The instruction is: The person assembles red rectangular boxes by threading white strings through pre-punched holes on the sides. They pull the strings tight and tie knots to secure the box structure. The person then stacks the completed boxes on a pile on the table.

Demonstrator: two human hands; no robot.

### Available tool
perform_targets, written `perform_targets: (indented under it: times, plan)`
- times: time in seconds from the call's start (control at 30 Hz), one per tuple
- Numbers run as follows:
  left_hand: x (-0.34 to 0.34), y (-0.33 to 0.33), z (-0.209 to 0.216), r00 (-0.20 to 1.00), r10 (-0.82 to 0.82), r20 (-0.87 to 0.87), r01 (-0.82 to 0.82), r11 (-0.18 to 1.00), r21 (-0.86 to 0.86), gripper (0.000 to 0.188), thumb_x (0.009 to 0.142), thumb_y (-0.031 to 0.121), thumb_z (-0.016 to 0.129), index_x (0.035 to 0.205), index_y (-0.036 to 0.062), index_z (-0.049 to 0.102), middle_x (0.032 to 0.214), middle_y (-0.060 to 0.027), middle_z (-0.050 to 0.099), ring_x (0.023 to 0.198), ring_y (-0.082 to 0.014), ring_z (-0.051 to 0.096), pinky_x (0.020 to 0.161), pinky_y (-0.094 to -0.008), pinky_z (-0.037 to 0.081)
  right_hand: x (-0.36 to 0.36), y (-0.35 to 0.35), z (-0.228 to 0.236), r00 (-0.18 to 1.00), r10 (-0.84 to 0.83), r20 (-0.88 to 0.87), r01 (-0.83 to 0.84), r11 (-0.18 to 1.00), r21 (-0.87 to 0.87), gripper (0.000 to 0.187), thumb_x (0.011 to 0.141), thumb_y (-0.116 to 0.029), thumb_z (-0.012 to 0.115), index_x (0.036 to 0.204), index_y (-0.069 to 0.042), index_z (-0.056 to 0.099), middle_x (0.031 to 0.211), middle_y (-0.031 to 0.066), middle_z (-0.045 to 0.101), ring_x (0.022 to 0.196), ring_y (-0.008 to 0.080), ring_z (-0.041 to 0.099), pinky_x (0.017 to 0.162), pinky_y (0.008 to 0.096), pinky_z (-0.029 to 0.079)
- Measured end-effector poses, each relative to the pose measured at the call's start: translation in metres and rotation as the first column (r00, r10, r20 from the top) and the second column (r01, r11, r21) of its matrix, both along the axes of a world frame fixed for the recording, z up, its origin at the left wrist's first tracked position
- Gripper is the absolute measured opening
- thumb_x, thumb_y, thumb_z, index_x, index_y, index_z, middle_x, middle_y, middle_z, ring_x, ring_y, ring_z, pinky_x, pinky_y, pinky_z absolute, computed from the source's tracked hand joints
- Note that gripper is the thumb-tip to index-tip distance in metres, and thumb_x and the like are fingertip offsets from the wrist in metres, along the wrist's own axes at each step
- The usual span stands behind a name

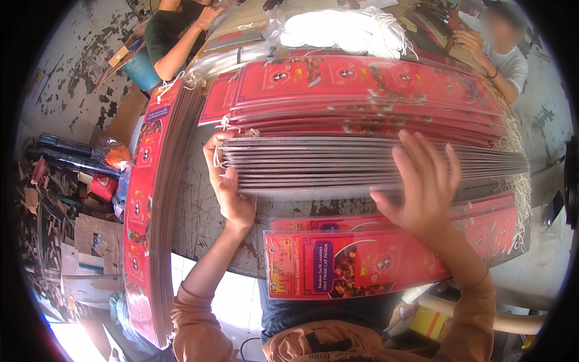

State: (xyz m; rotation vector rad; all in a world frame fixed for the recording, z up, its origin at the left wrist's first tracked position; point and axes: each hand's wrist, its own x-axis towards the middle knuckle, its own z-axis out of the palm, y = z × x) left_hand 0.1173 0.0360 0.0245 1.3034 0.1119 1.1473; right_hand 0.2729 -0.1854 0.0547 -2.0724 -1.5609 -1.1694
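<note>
A stack of long, thin printed boards [325,161] stands on its edges across the table in front of me, its grey edges facing up. My left hand [232,196] is closed around the left end of this stack, thumb on the near side and fingers behind, beside white string loops [221,154]. Over the right half, my right hand [425,187] has its fingers spread. It is blurred, and whether it touches the boards I cannot tell. Nearer to me lie red printed boards [362,265] with food pictures, flat and overlapping at the table's front edge.
More red boards [344,75] lie behind the stack, and a tall pile [142,199] runs along the left. White strings [517,211] hang at the right end. A white cord bundle [344,33] sits at the back. One person [175,39] works back left, another [509,66] back right.
</note>
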Motion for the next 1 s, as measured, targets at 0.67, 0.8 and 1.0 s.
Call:
perform_targets:
  times: [0.67, 0.8, 1.0]
  plan:
    - [-0.002, 0.001, 0.0, 0.995, -0.023, -0.092, 0.028, 0.998, 0.062, 0.084, 0.082, 0.048, 0.049, 0.142, -0.0016, 0.018, 0.128, -0.0188, 0.045, 0.115, -0.023, 0.046, 0.098, -0.0334, 0.033, 0.001, 0.005, 0.013, 0.99, 0.025, -0.141, -0.031, 0.999, -0.038, 0.06, 0.074, -0.043, 0.063, 0.119, -0.005, 0.055, 0.122, 0.0132, 0.055, 0.108, 0.0282, 0.054, 0.097, 0.0454, 0.032]
    - [0.005, -0.004, 0.005, 0.987, 0.097, -0.129, -0.081, 0.989, 0.12, 0.073, 0.087, 0.048, 0.042, 0.139, -0.001, 0.026, 0.127, -0.0189, 0.046, 0.114, -0.0228, 0.047, 0.099, -0.0348, 0.034, 0.0, 0.003, 0.009, 0.999, -0.014, -0.053, 0.008, 0.993, -0.115, 0.072, 0.061, -0.047, 0.072, 0.124, -0.018, 0.052, 0.13, 0.0118, 0.048, 0.112, 0.027, 0.05, 0.099, 0.0591, 0.023]
    - [0.006, 0.003, 0.001, 0.939, 0.255, -0.229, -0.202, 0.952, 0.231, 0.064, 0.091, 0.046, 0.038, 0.134, -0.0017, 0.035, 0.126, -0.0175, 0.047, 0.118, -0.0227, 0.044, 0.102, -0.035, 0.03, 0.0, 0.004, 0.009, 0.997, -0.002, -0.083, -0.014, 0.983, -0.185, 0.082, 0.055, -0.044, 0.077, 0.127, -0.025, 0.045, 0.139, 0.0181, 0.034, 0.127, 0.0355, 0.034, 0.096, 0.0712, 0.012]
